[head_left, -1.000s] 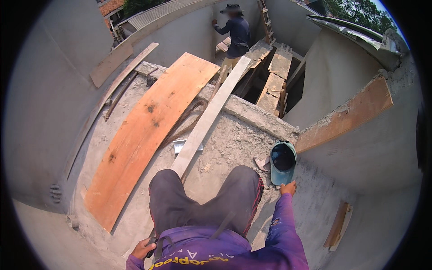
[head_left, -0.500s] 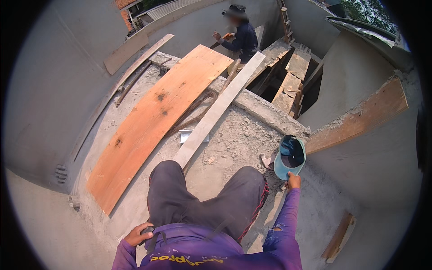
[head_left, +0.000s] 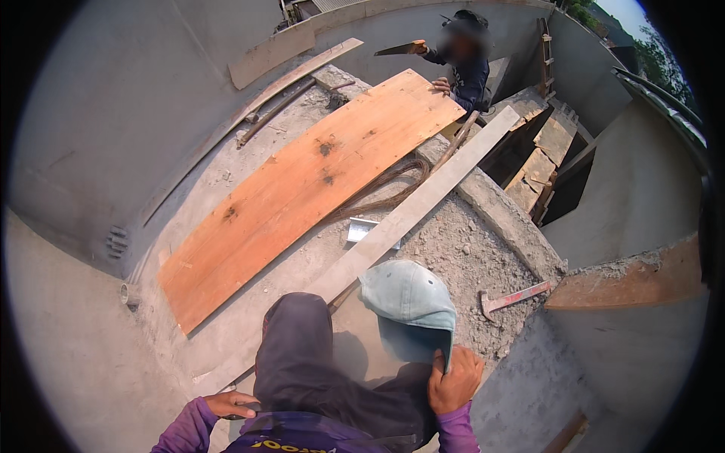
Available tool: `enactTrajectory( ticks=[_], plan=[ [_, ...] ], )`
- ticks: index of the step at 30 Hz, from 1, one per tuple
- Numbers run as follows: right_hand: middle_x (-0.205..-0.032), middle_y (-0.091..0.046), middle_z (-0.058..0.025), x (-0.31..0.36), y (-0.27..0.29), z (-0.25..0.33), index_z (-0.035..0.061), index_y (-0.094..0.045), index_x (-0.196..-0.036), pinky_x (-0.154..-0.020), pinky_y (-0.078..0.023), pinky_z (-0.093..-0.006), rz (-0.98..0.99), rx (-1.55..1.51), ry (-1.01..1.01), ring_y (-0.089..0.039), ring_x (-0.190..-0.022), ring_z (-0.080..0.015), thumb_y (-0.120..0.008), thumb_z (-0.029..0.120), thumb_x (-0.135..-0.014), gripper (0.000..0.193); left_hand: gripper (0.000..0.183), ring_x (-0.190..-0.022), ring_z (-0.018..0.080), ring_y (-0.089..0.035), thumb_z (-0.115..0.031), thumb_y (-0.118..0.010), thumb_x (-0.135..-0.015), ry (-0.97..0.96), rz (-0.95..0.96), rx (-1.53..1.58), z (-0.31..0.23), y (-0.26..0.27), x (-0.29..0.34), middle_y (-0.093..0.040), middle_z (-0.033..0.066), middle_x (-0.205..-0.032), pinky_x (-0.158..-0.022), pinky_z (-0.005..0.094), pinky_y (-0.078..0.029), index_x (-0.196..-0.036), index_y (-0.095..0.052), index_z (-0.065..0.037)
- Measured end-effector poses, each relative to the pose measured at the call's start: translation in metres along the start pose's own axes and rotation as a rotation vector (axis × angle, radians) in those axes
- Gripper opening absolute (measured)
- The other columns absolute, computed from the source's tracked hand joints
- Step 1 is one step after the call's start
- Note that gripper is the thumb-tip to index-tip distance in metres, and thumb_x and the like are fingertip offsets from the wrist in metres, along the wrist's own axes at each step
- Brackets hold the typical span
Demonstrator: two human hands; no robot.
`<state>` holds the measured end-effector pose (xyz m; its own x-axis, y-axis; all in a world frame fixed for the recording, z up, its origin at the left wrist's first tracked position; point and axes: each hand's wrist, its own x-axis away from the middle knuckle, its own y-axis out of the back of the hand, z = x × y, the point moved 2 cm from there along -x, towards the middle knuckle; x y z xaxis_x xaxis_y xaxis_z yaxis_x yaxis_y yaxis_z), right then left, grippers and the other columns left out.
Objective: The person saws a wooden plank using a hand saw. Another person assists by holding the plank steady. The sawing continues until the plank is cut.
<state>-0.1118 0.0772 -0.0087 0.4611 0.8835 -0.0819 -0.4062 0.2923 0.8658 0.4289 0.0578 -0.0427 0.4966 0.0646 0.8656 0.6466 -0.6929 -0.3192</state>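
Note:
A pale blue-green cap [head_left: 408,293] is held by its brim in my right hand [head_left: 455,380], over my right thigh, thumb and fingers pinching the brim's edge. My left hand [head_left: 230,403] is curled at my left hip, its fingers closed around something small and dark that I cannot make out. Close beyond my knees lie a long pale narrow board [head_left: 423,200] and a wide orange-brown plywood panel [head_left: 302,185]. A hammer [head_left: 516,297] with a red handle rests on rubble to the right of the cap.
A co-worker [head_left: 470,79] stands beyond the slab edge, holding up a handsaw [head_left: 394,50], other hand on the plywood. Right of them is a dark opening with wooden planks [head_left: 535,172]. A metal channel piece [head_left: 362,230] and bent rods [head_left: 393,192] lie between the boards. Grey walls [head_left: 136,90] enclose the slab.
My right hand has lifted the cap off the ground at the right and brought it in over my lap, uncovering the hammer. The co-worker has raised the saw and put a hand on the plywood.

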Motion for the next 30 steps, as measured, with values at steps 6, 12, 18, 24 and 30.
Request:
enactTrajectory(
  ticks=[6, 12, 18, 24, 30],
  plan=[
    [-0.093, -0.071, -0.0153, 0.026, 0.034, 0.014, 0.0025, -0.07, -0.091, -0.093, -0.045, -0.0488, 0.185, 0.027, -0.147, -0.067, -0.099, -0.0372, -0.073, 0.023, -0.098, 0.022, 0.056, -0.13, 0.0144, -0.061, -0.026, -0.071, -0.107, 0.273, -0.012, 0.366, 0.052, -0.015, 0.099, -0.069, 0.0047, -0.142, -0.115, 0.0289, -0.043, -0.154, -0.059, 0.002],
    [-0.091, -0.073, -0.0237, 0.024, 0.049, 0.015, -0.002, -0.074, -0.087, -0.089, -0.049, -0.0538, 0.457, 0.14, -0.254, -0.07, -0.094, -0.0424, -0.065, 0.036, -0.104, 0.043, 0.055, -0.125, 0.0145, -0.065, -0.027, -0.067, -0.109, 0.325, -0.023, 0.293, 0.071, -0.029, 0.16, -0.069, 0.0046, -0.142, -0.112, 0.0274, -0.046, -0.154, -0.057, 0.003],
    [-0.098, -0.077, -0.0269, 0.047, 0.054, 0.014, -0.0021, -0.08, -0.096, -0.089, -0.054, -0.0559, 0.576, 0.271, -0.349, -0.074, -0.095, -0.0445, -0.059, 0.045, -0.108, 0.053, 0.061, -0.134, 0.0171, -0.061, -0.029, -0.07, -0.108, 0.173, -0.111, 0.388, -0.046, -0.119, 0.234, -0.065, 0.0074, -0.149, -0.118, 0.0308, -0.043, -0.158, -0.053, 0.001],
    [-0.108, -0.077, -0.0305, 0.065, 0.12, 0.111, -0.0038, -0.079, -0.107, -0.097, -0.056, -0.0563, 0.627, 0.109, -0.467, -0.073, -0.107, -0.0483, -0.051, 0.052, -0.11, 0.062, 0.078, -0.132, 0.0208, -0.062, -0.036, -0.075, -0.104, -0.125, -0.29, -0.211, -0.088, -0.164, 0.292, -0.063, 0.0121, -0.15, -0.114, 0.0316, -0.046, -0.163, -0.044, 0.005],
    [-0.11, -0.073, -0.0361, 0.042, 0.236, 0.198, -0.0049, -0.076, -0.114, -0.096, -0.054, -0.0587, 0.627, -0.132, -0.419, -0.07, -0.109, -0.0542, -0.05, 0.056, -0.11, 0.067, 0.099, -0.132, 0.0302, -0.067, -0.051, -0.083, -0.095, -0.21, -0.323, -0.012, -0.134, -0.2, 0.347, -0.063, 0.0231, -0.153, -0.112, 0.0376, -0.05, -0.164, -0.04, 0.006]
  ],
)
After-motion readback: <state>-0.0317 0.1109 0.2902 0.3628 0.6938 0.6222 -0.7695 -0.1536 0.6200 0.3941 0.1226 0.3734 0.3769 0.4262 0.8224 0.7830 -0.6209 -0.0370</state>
